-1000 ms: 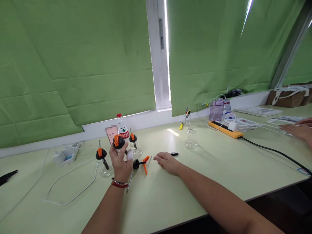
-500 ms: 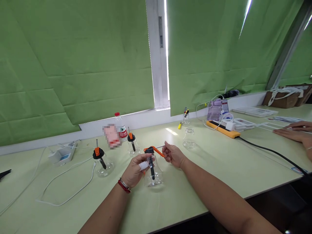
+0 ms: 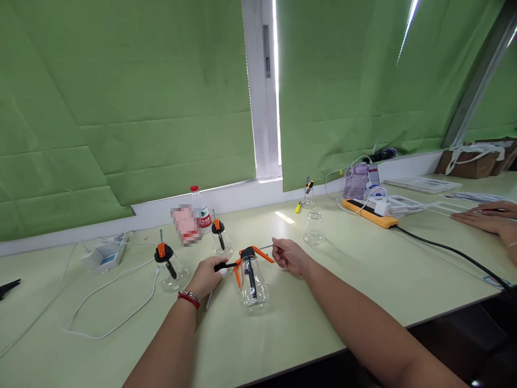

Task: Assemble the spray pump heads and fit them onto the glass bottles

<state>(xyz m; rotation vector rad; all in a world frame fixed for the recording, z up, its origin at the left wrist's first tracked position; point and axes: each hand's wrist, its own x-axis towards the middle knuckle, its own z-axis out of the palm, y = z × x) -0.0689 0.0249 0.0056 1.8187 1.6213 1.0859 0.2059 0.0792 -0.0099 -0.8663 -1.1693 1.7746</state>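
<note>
In front of me stands a clear flask-shaped bottle (image 3: pixel 258 291) with a black cap (image 3: pixel 247 252) and a black tube inside. Orange arms (image 3: pixel 262 254) spread from its cap. My right hand (image 3: pixel 291 256) is closed in a pinch on a thin metal rod (image 3: pixel 265 247) beside the right orange arm. My left hand (image 3: pixel 205 277), with white tape on a finger, is closed around a slim black piece (image 3: pixel 224 265) pointing at the cap's left side. A thin grey rod (image 3: pixel 209 300) shows below that hand; what it belongs to is unclear.
Two similar capped bottles, one at left (image 3: pixel 172 275) and one behind (image 3: pixel 221 242), stand near a red-capped water bottle (image 3: pixel 205 215). An uncapped clear bottle (image 3: pixel 314 231), a jar of screwdrivers (image 3: pixel 308 198) and an orange power strip (image 3: pixel 369 214) lie right. Another person's hands (image 3: pixel 484 215) rest far right.
My left hand has let go of the bottle's neck and moved left, and now holds the slim black piece. My right hand stays on the rod.
</note>
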